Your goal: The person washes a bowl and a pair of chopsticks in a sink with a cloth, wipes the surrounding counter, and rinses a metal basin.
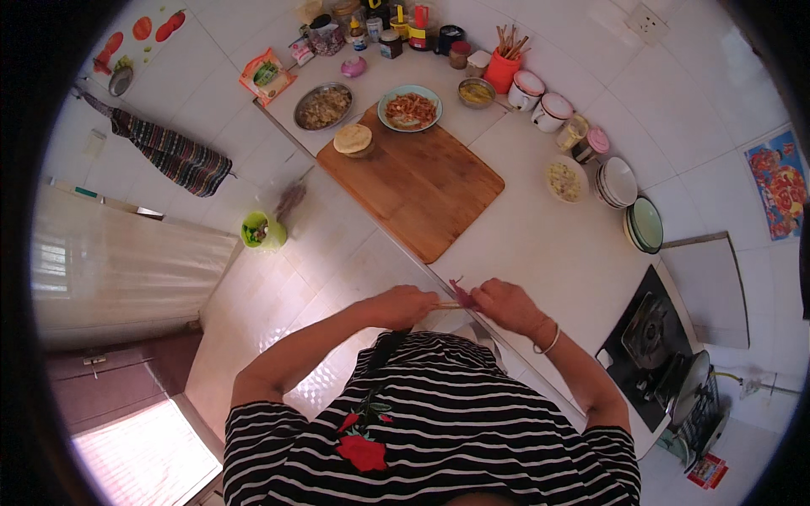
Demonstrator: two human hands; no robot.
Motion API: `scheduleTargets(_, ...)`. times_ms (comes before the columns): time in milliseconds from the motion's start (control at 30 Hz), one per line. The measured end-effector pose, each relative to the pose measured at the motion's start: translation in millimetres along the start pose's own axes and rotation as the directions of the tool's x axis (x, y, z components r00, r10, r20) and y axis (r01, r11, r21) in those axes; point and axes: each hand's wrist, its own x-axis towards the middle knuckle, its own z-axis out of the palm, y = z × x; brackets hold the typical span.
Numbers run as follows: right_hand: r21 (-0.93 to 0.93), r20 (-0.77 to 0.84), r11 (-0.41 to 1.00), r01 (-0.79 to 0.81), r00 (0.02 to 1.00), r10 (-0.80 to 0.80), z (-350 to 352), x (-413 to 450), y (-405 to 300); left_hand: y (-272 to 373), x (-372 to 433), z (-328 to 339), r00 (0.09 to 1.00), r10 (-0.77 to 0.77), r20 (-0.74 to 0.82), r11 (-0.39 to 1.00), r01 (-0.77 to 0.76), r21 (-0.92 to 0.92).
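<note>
My left hand (405, 306) is closed around one end of a pair of light chopsticks (448, 305), near the counter's front edge. At their other end my right hand (506, 305) grips a dark reddish-purple cloth (464, 295), which is wrapped against the sticks. Beyond my hands lies a wooden cutting board (430, 190). At its far left is a stack of round flatbreads (353, 140). A plate of reddish shredded food (410, 109) rests at the board's far edge, and a metal dish of brownish food (323, 107) is left of it.
A bowl of pale diced food (565, 179), stacked white bowls (616, 183) and green bowls (643, 225) stand at the right. Farther right is a gas stove (652, 335). Jars and a red utensil holder (503, 71) line the wall. A green bin (264, 231) stands on the floor.
</note>
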Motion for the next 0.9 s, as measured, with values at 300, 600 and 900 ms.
scheduleTargets(300, 0.700, 0.180, 0.455, -0.550, 0.753, 0.633, 26.6, -8.6, 39.3, -60.3, -96.1, -75.3, 0.975, -0.175, -0.136, 0.854, 0.082, -0.513)
scheduleTargets(600, 0.990, 0.123, -0.117, -0.082, 0.906, 0.404, -8.2, 90.4, 35.4, -80.5, -17.9, -57.1, 0.991, 0.075, 0.109, 0.898, -0.019, -0.441)
scheduleTargets(900, 0.943, -0.024, 0.293, -0.157, 0.846, 0.532, -79.3, 142.8, 143.9, -123.6, 59.8, -99.0, 0.973, 0.055, -0.223, 0.985, -0.090, -0.148)
